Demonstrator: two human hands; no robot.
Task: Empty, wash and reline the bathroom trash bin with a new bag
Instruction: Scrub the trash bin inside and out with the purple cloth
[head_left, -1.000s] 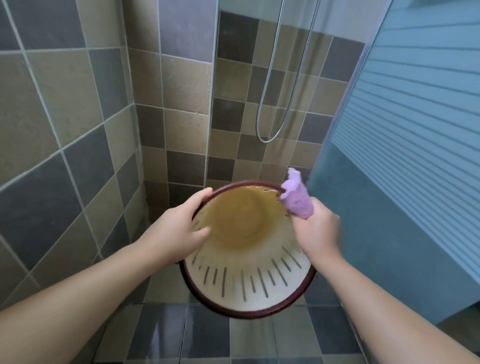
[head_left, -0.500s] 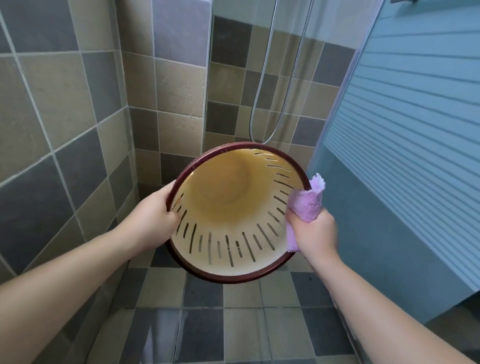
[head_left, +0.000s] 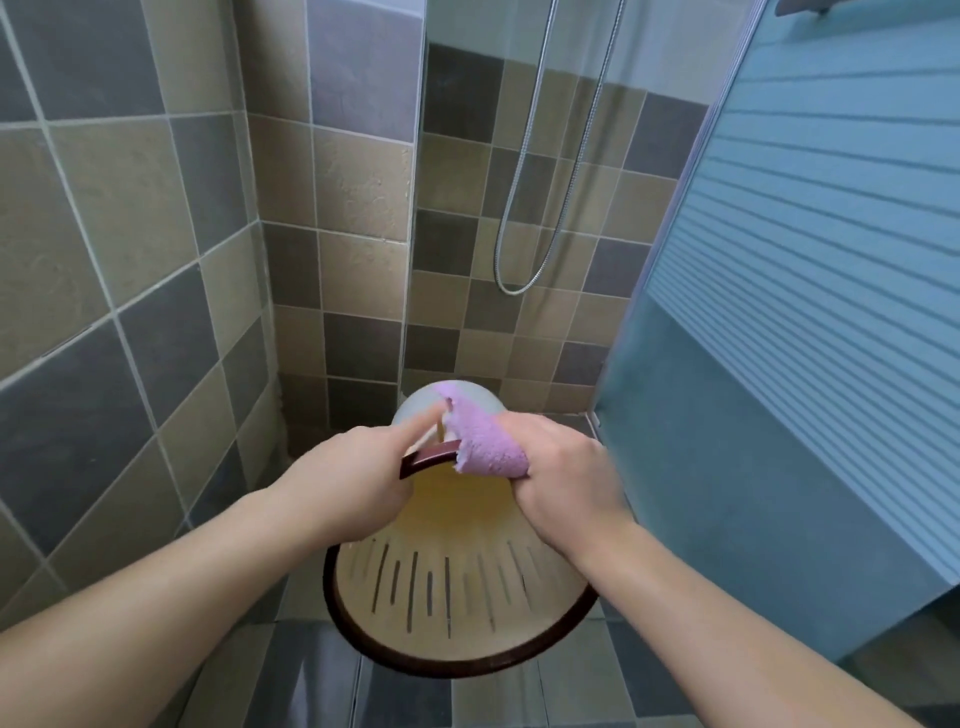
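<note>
Your left hand (head_left: 353, 483) is gripping the dark red rim of the trash bin (head_left: 457, 592), fingers curled over the far edge, index finger extending forward. Your right hand (head_left: 566, 483) is clutching a purple cloth (head_left: 480, 441) bunched in its fingers, pressing it against the bin's far rim and outer wall. You are holding the bin tipped, its mouth facing you, above the tiled floor (head_left: 311, 686); its cream, slotted interior is showing yellowish staining toward the base. A shower hose (head_left: 540, 208) is hanging against the tiled wall (head_left: 130, 208) behind; a blue frosted shower door (head_left: 805, 312) is standing at right.
</note>
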